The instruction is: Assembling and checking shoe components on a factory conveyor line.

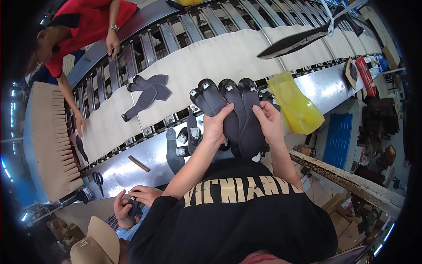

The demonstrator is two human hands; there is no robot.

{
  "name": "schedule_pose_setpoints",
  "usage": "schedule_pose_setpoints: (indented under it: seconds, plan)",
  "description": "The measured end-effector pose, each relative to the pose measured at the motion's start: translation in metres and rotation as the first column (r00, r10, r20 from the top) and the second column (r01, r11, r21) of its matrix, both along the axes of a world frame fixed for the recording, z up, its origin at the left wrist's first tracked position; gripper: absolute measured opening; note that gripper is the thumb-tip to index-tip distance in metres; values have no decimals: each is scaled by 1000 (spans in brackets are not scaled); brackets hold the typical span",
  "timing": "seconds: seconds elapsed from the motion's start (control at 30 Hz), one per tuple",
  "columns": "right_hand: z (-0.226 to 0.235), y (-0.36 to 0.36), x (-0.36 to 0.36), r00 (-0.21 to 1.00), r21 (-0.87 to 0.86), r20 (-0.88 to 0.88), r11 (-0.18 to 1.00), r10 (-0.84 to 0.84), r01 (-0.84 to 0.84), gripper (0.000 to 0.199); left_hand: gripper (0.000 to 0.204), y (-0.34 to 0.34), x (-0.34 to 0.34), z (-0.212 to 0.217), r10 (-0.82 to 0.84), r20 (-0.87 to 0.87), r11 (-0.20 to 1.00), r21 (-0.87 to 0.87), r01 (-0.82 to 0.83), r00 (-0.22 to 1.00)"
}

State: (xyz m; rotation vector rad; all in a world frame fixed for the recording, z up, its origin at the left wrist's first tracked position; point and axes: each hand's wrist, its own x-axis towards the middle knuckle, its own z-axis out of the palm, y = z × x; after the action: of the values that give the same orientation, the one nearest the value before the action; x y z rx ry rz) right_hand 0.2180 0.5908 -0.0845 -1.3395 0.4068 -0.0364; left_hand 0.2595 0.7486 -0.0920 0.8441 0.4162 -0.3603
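Note:
In front of my chest I hold a fanned bunch of dark grey shoe soles [233,110], their shiny black heel ends pointing away from me. My left hand [215,126] grips the bunch at its left side, thumb lying on top. On the other side, my right hand [269,122] is closed around the right edge, its thumb also on the upper face. The undersides and some fingers are hidden. Just left of my left hand, several more soles [174,149] lie on the metal table edge [116,169].
A slatted conveyor [169,37] with a white cloth strip [211,57] runs beyond the table; grey soles [147,99] lie on it. Nearby are a yellow plastic bag [295,105], scissors [98,180] and a brown stick [139,163]. People work opposite in red [88,26] and left in a cap [101,242].

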Motion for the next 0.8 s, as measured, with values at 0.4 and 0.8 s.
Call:
schedule_pose_setpoints:
  seconds: [0.4,0.8]
  plan:
    - [12,9,7,998,55,-47,998,-32,35,11,24,18,8,12,-84,-158,996,4,86,984]
    - [-52,-66,3,963,-17,-74,965,-261,260,15,23,25,8,11,-101,-141,993,45,109,985]
